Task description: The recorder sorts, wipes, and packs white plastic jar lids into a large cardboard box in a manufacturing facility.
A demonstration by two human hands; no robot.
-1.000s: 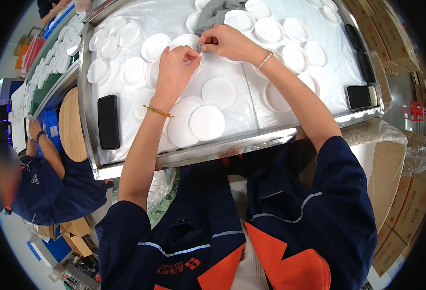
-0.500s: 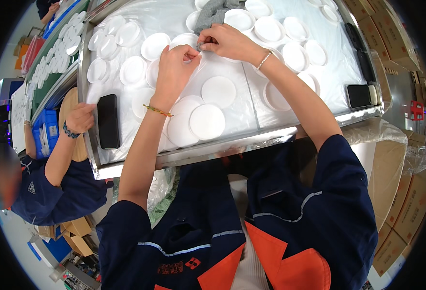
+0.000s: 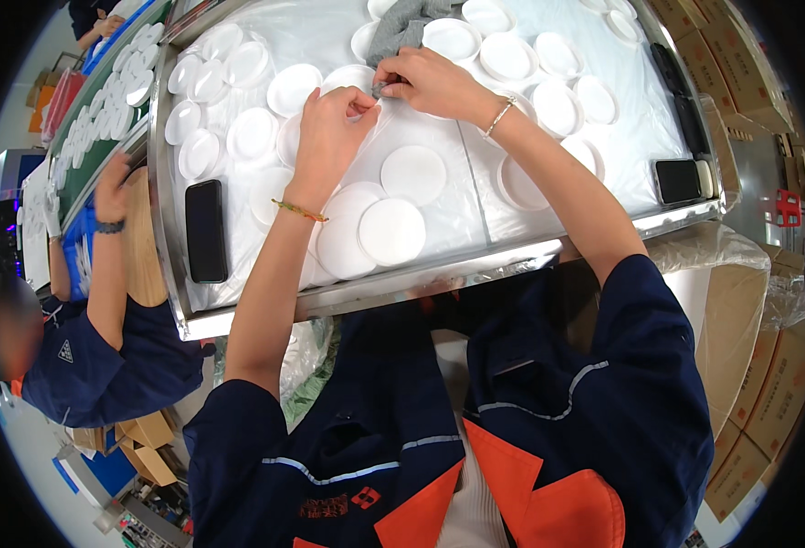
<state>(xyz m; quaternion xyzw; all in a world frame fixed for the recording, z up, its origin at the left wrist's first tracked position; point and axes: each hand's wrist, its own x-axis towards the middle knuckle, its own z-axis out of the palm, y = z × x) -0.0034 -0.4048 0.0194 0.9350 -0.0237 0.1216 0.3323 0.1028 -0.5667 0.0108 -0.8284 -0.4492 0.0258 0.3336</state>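
In a metal-rimmed tray point(image 3: 420, 281), many white dishes point(image 3: 508, 58) are spread, some hidden by the forearms point(image 3: 578, 190); two phones point(image 3: 206, 230) are set near left and near right. One grey cloth point(image 3: 404, 29), far middle, is pinched by the right hand point(image 3: 425, 80); the left hand point(image 3: 331, 135) is pinched together, on what cannot be told.

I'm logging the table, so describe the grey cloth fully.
The cloth looks like soft, matte grey fabric, bunched in loose folds. It lies on the table among white dishes, reaching the picture's top edge. Its lower end runs to the right hand, which seems to pinch a small grey corner of it.
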